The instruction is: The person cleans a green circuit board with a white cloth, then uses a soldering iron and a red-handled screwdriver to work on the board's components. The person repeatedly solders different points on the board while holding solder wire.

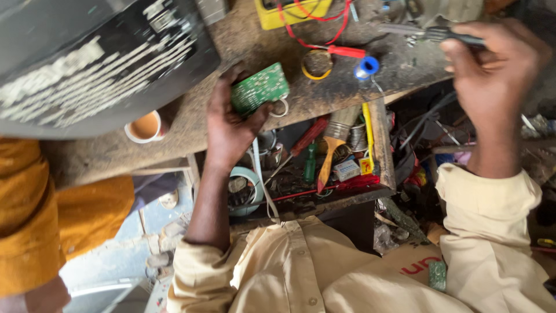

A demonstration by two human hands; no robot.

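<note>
A cup of tan liquid is sitting on the worn tabletop at far left. Left hand is holding a green circuit board, its grip closing round the board's lower edge, just above the tabletop. A solder ring and a blue spool are lying further along. Below, an open drawer is holding a red screwdriver and a brush. Right hand is gripping a dark-handled tool, fingers wrapping tight, over the tabletop's far end.

I see a yellow meter with red leads, a blue solder spool, a cup on the tabletop, and a paintbrush in the open drawer.
</note>
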